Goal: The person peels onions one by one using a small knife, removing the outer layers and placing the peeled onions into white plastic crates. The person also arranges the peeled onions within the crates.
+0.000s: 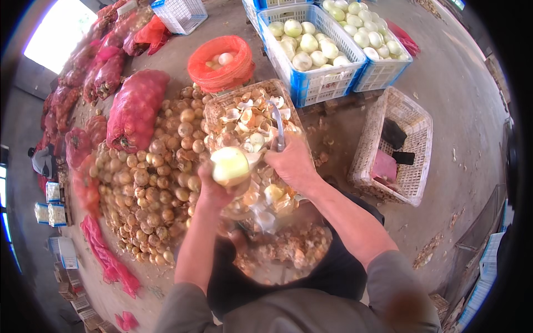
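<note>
My left hand [216,185] grips a pale, mostly peeled onion [230,165] from below and the left side. In my right hand [289,158] is a knife with a curved metal blade [277,118], pointing away from me. A strip of onion skin [255,158] spans the gap between the onion and my right fingers. Both hands are over a crate [297,120] heaped with loose skins [245,116] and onion scraps. Whether the skin strip is still attached to the onion, I cannot tell.
Unpeeled onions [158,191] are piled at left beside a full red mesh bag [137,108]. Beyond the crate stands a red-mesh-lined container [220,81] holding peeled onions. Blue-and-white crates [333,83] of peeled onions stand at back right. A white crate [422,166] at right holds dark and pink items.
</note>
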`<state>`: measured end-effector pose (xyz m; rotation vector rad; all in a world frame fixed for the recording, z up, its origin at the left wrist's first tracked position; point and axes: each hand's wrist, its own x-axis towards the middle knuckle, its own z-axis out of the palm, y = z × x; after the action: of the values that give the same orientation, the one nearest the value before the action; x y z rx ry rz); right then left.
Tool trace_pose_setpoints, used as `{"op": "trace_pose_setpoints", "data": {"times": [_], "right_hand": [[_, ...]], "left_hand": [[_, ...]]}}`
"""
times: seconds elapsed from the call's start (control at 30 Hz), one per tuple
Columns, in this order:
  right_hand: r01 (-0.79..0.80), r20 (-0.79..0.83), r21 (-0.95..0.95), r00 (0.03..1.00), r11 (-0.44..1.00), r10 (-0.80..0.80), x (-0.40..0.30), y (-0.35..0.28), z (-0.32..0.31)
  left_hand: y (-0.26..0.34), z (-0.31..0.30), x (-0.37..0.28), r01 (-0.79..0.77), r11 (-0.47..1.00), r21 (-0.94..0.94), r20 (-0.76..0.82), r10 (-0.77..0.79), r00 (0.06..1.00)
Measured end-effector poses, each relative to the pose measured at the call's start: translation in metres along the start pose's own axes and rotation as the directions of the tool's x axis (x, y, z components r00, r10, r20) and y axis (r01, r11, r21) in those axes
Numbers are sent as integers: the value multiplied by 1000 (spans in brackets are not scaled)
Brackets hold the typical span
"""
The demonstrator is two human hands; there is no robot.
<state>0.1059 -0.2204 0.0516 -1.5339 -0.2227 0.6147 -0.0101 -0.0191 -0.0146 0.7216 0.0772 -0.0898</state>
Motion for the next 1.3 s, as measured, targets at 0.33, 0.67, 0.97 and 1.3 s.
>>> {"op": "trace_pose_setpoints", "data": {"times": [0.33, 0.67, 0.97, 1.3], "right_hand": [[123, -127, -85, 983, 989, -133, 4, 4, -4], [55, -162, 43, 986, 998, -47, 7, 2, -9], [-31, -124, -24, 992, 999, 28, 11, 6, -5], [459, 148, -194, 887, 867, -437, -1, -15, -16]], "left_hand": [[0, 7, -15, 78, 997, 6, -115, -77, 990], [18, 3, -17, -22, 999, -47, -195, 13, 981], [31, -1, -28, -5, 998, -67, -106, -2, 994], [42, 8, -11, -13, 998, 55, -52, 16, 999]]}}
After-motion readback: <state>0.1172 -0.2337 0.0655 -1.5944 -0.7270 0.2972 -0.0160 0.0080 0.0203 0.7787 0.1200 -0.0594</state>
